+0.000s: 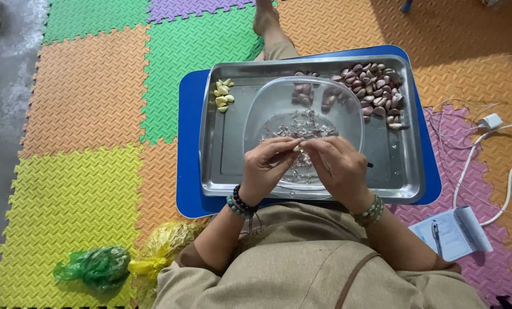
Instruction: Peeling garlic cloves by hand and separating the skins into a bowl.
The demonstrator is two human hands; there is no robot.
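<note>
Head view: the left hand (265, 163) and the right hand (336, 166) meet over the near half of a clear bowl (347, 109), fingertips pinched together on a single small clove (297, 148) held between them; both hands are closed on that clove, the left from 9 o'clock, the right from 3 o'clock. The clove sits just above the bowl interior, at 6 o'clock of the bowl centre. Inside the bowl lie thin pale skins (301, 125), scattered across its floor at 12 o'clock of the hands. The bowl rests in a steel tray (227, 166), roughly central. At 1 o'clock of the bowl, in the far right corner of the tray, lies a pile of purple unpeeled cloves (376, 91); some of them show through the bowl wall. At 10 o'clock of the bowl, near the far left corner of the tray, lies a small cluster of pale peeled cloves (222, 95), well apart from the unpeeled pile. The tray sits on a blue board (187, 171), which lies on a floor of coloured foam mats (84, 97). The left wrist carries dark and green bead bracelets (240, 204); the right wrist carries a green bead bracelet (371, 210). At 8 o'clock of the tray, on the mats, lie a yellow bag (161, 246) and a green bag (96, 266), touching. At 4 o'clock lies a notepad (459, 232) with a pen (436, 232) on it. White cables (484, 166) run along the 3 o'clock side.
</note>
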